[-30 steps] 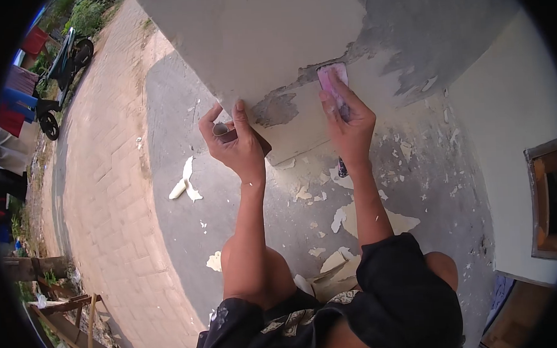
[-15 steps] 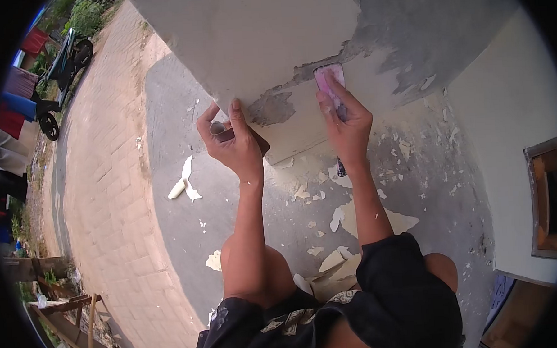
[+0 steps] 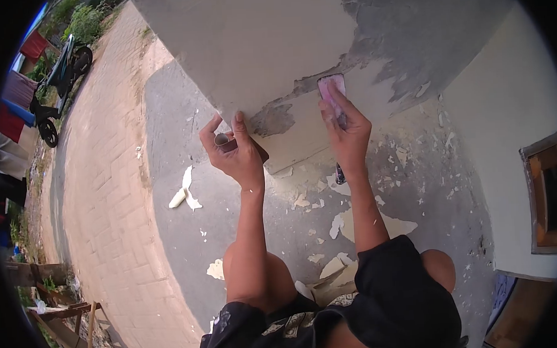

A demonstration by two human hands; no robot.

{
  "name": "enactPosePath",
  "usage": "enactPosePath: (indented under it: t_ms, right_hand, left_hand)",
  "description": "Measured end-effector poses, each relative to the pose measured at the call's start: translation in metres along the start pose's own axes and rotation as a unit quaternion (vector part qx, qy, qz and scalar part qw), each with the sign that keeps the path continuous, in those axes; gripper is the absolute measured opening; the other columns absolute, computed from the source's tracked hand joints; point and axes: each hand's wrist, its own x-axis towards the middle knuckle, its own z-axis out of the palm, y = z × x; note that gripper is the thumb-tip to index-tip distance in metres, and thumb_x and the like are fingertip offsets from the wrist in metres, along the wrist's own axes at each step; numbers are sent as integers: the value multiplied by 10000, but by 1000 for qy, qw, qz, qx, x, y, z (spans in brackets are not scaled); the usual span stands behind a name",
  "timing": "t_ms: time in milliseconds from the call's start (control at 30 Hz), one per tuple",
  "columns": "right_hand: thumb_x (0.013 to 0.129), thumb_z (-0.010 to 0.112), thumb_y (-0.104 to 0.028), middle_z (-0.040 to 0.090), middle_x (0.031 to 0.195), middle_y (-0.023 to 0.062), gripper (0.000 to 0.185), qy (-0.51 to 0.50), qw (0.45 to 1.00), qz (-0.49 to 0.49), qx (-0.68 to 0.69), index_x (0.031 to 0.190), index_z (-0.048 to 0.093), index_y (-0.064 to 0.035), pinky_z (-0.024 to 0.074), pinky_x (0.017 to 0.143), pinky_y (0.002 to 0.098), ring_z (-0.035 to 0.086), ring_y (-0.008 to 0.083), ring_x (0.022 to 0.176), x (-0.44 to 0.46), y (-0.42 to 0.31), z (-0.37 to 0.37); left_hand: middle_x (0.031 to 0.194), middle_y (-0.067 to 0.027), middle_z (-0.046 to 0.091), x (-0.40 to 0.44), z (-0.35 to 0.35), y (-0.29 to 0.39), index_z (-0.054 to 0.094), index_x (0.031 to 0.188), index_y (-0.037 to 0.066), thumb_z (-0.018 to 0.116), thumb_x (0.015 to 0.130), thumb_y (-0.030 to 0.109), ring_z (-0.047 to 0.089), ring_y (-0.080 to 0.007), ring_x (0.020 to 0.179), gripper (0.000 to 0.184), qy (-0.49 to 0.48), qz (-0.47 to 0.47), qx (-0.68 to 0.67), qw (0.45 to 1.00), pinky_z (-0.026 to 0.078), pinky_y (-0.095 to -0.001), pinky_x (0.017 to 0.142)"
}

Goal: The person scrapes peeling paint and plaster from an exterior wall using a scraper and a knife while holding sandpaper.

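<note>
My right hand (image 3: pixel 350 133) grips a scraper with a pink, paint-smeared blade (image 3: pixel 332 87) and a dark handle (image 3: pixel 340 174). Its fingers press along the blade, which lies against the pale wall (image 3: pixel 266 37) just below a ragged line of peeled paint. Curled around a rolled brown sheet, which looks like sandpaper (image 3: pixel 228 143), is my left hand (image 3: pixel 237 157). The left thumb and fingertips are at the wall's lower left edge. Between the two hands, a bare grey patch (image 3: pixel 275 120) shows where paint has come off.
Paint flakes (image 3: pixel 380 222) litter the grey floor (image 3: pixel 171 129), and a curled strip (image 3: pixel 180 197) lies at left. Beyond is a brick-paved path (image 3: pixel 105 181) with a parked motorbike (image 3: pixel 63 74). A wooden frame (image 3: pixel 550 193) is on the right wall.
The view has shifted slightly, so the wall and both hands appear a little lower. Both hands keep their holds, and the scraper stays near the same spot on the wall.
</note>
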Motion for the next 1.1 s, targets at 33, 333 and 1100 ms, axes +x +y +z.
enactPosePath:
  t_ms: [33,333,1100]
  right_hand:
    - [888,644,-52,640,1183,137,326,10,999,12,30,1213,619,-51,522,773,208,626,121,997,1,-2,5]
    - [883,658,-72,662,1138,131,329,-5,998,40,46,1208,619,-36,525,791,227,622,116,1006,12,-10,-3]
    - [912,609,-97,659,1088,146,461,-52,996,74,13,1341,461,-16,521,795,276,640,155,952,12,-16,-30]
  left_hand:
    - [600,44,467,1,1,-2,509,1011,22,656,914,267,368,-15,522,302,-4,7,-8,1000,264,-182,503]
    - [567,39,464,-6,4,1,517,988,21,663,909,275,394,-18,518,303,17,-6,-16,1000,277,-183,502]
    - [631,1,542,-3,-4,-6,552,1030,16,704,875,199,511,-32,559,284,3,-8,6,1000,378,-165,486]
